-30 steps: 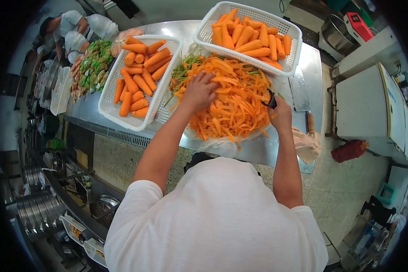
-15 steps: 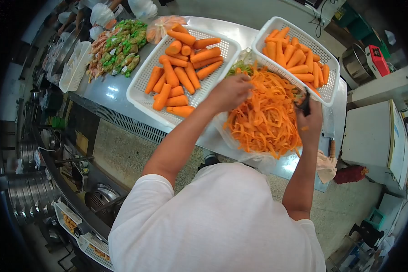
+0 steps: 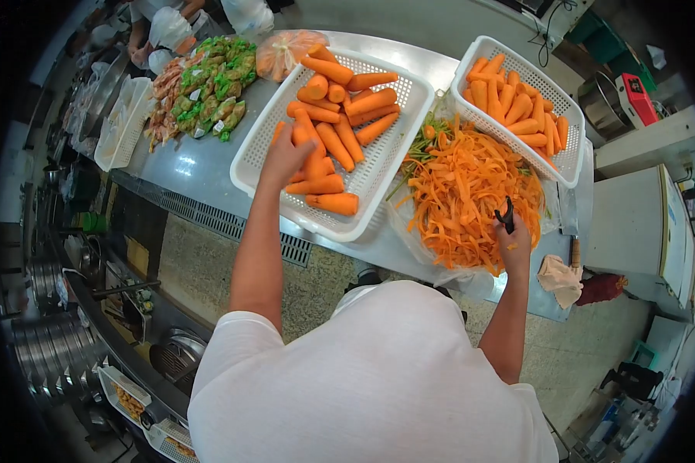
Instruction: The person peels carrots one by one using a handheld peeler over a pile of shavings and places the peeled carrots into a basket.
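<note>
My left hand [image 3: 284,160] reaches into the left white basket [image 3: 243,166], its fingers closed about a carrot [image 3: 304,127] among several others. The fingertips are partly hidden by the carrots. In my right hand [image 3: 514,245] is a black-handled peeler [image 3: 506,214], held over the near right side of a heap of orange carrot peels [image 3: 463,193]. The heap lies on clear plastic [image 3: 471,281], with green stalk ends [image 3: 418,150] at its left edge.
A second white basket [image 3: 571,174] of carrots [image 3: 521,108] stands behind the peels. A knife [image 3: 570,224] and a cloth [image 3: 560,279] lie at the right of the metal table [image 3: 189,166]. Green-and-brown packets [image 3: 212,85] and a bag of orange pieces [image 3: 286,54] are at far left. Another person [image 3: 143,35] is beyond.
My left hand has moved from beside the peel heap leftward to the carrots in the left basket. My right hand has come slightly nearer, still holding the peeler. The view has shifted a little.
</note>
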`<state>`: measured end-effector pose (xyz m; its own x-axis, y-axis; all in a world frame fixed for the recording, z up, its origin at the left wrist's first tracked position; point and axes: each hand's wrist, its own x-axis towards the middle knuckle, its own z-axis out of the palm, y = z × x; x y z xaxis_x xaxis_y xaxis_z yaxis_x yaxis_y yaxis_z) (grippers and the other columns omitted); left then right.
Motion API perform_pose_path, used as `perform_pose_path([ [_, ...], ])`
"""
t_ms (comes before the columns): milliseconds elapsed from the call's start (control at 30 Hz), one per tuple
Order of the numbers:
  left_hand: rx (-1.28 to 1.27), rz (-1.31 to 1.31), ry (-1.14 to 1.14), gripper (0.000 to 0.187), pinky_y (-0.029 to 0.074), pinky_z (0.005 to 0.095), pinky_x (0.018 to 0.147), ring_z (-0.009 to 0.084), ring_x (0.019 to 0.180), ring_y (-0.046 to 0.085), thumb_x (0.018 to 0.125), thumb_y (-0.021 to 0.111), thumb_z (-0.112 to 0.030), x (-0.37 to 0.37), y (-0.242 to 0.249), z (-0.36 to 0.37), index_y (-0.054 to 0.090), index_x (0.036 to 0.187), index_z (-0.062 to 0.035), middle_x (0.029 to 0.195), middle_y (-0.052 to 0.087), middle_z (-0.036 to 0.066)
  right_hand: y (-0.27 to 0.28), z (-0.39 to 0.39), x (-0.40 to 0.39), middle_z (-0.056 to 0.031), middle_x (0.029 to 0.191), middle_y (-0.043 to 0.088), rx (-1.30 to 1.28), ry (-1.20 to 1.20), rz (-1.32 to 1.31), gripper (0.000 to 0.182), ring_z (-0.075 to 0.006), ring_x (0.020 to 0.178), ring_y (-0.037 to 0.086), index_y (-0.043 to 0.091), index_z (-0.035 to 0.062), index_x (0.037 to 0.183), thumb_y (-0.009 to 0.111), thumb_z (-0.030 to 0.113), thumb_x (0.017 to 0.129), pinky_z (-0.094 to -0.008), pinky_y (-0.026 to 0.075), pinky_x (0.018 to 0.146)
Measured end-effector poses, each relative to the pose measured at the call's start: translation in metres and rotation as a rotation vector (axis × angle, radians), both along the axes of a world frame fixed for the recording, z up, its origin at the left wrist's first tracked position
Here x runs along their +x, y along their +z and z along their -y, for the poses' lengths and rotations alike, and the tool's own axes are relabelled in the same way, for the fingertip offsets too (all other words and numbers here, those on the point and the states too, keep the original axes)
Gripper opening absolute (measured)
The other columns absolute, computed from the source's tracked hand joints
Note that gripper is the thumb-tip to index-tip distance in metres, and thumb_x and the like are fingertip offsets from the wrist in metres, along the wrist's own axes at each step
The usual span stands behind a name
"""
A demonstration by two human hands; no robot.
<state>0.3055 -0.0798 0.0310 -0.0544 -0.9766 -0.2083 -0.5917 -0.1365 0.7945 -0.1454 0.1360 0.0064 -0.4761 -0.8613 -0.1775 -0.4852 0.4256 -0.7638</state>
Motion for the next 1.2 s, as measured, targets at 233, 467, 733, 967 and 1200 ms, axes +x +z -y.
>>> perform_pose_path([
  [233, -0.212, -1.253, 0.014, 0.049, 0.061, 0.0491, 0.083, 0.0304, 0.098, 0.070, 0.094, 0.070, -0.022, -0.089, 0.058, -0.033, 0.045, 0.135, -0.0112, 0.111, 0.066, 0.014, 0.011, 0.011, -0.015, 0.0000, 0.081, 0.056, -0.218, 0.090, -0.131, 0.018, -0.0110, 0.074, 0.051, 0.062, 0.0022, 0.100, 0.069, 0.018, 0.093, -0.0288, 0.043, 0.067],
  [467, 0.343, -1.542, -0.041, 0.048, 0.056, 0.0379, 0.072, 0.0218, 0.082, 0.065, 0.100, 0.063, -0.046, -0.205, 0.015, -0.087, 0.054, 0.133, -0.0116, 0.098, 0.065, 0.007, 0.029, 0.028, -0.039, -0.0114, 0.082, 0.062, -0.509, 0.240, 0.107, 0.026, -0.0266, 0.079, 0.061, 0.066, -0.0012, 0.099, 0.065, 0.023, 0.091, -0.0390, 0.046, 0.074],
  [733, 0.513, -1.171, -0.164, 0.043, 0.052, 0.0282, 0.049, 0.0150, 0.063, 0.060, 0.107, 0.050, -0.044, -0.302, 0.011, -0.151, 0.043, 0.139, -0.0163, 0.100, 0.063, 0.009, 0.041, 0.068, -0.056, -0.0051, 0.063, 0.058, -0.777, 0.412, -0.570, 0.043, -0.0268, 0.066, 0.053, 0.059, 0.0102, 0.059, 0.069, 0.037, 0.092, -0.0414, 0.036, 0.071],
  [967, 0.583, -1.105, -0.190, 0.035, 0.051, 0.0272, 0.048, 0.0148, 0.063, 0.059, 0.108, 0.048, -0.039, -0.308, -0.008, -0.145, 0.046, 0.133, -0.0139, 0.100, 0.062, 0.009, 0.009, 0.083, -0.067, -0.0044, 0.062, 0.060, -0.743, 0.447, -0.665, 0.045, -0.0263, 0.066, 0.056, 0.066, 0.0128, 0.060, 0.067, 0.043, 0.093, -0.0422, 0.037, 0.075],
  [1200, 0.575, -1.079, -0.168, 0.034, 0.049, 0.0255, 0.046, 0.0156, 0.064, 0.061, 0.108, 0.050, -0.038, -0.308, -0.006, -0.135, 0.046, 0.131, -0.0136, 0.103, 0.063, 0.008, 0.039, 0.071, -0.059, -0.0073, 0.063, 0.065, -0.603, 0.395, -0.616, 0.053, -0.0281, 0.069, 0.062, 0.072, 0.0108, 0.064, 0.058, 0.049, 0.098, -0.0427, 0.040, 0.079],
])
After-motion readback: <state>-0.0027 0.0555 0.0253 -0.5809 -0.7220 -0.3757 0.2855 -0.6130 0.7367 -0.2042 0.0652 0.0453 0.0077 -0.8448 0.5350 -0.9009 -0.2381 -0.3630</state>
